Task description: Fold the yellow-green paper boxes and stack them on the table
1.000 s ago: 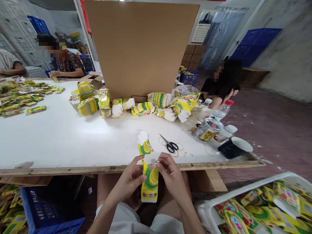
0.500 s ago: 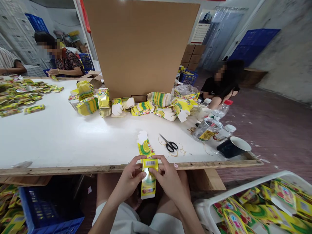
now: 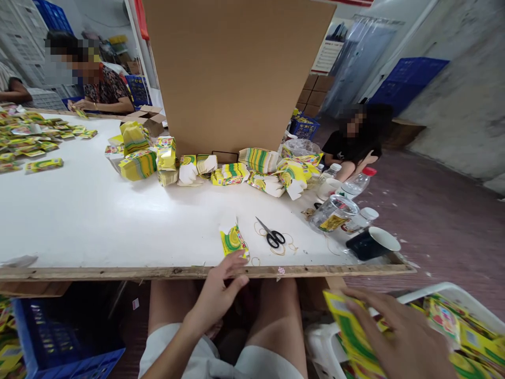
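White table (image 3: pixel 118 226), bin (image 3: pixel 320 342) of cartons (image 3: pixel 471 332), right hand (image 3: pixel 406 331) pinching yellow carton (image 3: pixel 350 327), left hand (image 3: pixel 218 292) spread

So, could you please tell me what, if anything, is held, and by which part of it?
The right hand holds a yellow-green carton by its right side, near the upper end. The left hand holds nothing.

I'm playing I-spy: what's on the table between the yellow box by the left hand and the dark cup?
In the head view, black-handled scissors and thin tan loops lie between the yellow box by the left hand and the dark cup.
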Tool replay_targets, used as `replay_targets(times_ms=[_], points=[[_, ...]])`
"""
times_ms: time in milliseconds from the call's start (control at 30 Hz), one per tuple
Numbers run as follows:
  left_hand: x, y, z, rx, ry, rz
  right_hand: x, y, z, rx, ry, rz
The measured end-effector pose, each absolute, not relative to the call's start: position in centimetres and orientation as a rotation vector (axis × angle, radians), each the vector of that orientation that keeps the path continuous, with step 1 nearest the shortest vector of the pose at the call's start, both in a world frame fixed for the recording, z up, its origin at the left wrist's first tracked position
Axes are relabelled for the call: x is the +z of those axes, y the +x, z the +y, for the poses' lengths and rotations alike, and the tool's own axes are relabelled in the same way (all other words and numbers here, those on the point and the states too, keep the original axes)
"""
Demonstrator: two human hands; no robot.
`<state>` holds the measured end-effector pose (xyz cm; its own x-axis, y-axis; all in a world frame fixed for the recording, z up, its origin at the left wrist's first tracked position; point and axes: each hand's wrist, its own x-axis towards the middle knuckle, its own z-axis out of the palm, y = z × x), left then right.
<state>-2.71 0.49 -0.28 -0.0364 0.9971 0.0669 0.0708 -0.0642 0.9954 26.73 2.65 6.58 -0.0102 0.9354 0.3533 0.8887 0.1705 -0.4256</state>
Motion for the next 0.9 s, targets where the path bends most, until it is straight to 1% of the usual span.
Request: replay_targets(times_ms=[33,67,100,133,200,300,400,600,767,900], points=[[-0.9,-3.4,1.0,1.232,1.408,1.423,6.8,27.9,2.9,-0.047,-1.789,-1.879],[-1.6,-4.1,1.4,1.183,1.509,1.564,6.7,28.0,3.3,-0.09,-1.806,-1.883],[-2.2,-4.8,1.9,1.15,1.565,1.635,6.2,27.2,3.9,-0.024,-1.791,-1.905],[-2.7,-5.2,2.3,1.116,1.607,1.676,5.5,25.6,4.7,0.11,-1.742,-1.929],[-3.5,-5.6,2.9,1.077,1.646,1.677,3.3,20.4,6.7,0.464,-1.73,-1.937],[-3.9,-5.4,3.2,1.014,1.704,1.683,0.0,12.1,9.6,0.57,-1.767,-1.928],[-3.8,-5.2,3.1,0.991,1.713,1.683,-2.0,7.5,11.3,0.611,-1.805,-1.887],[-3.8,-5.1,3.0,1.096,1.58,1.612,-2.5,7.4,12.1,0.754,-1.746,-1.725],[-3.9,-5.6,3.1,1.307,1.296,1.484,-2.0,8.7,11.8,0.99,-1.535,-1.493],[-3.1,-5.9,3.6,1.461,1.0,1.26,-1.4,9.4,9.9,1.266,-1.313,-1.296]])
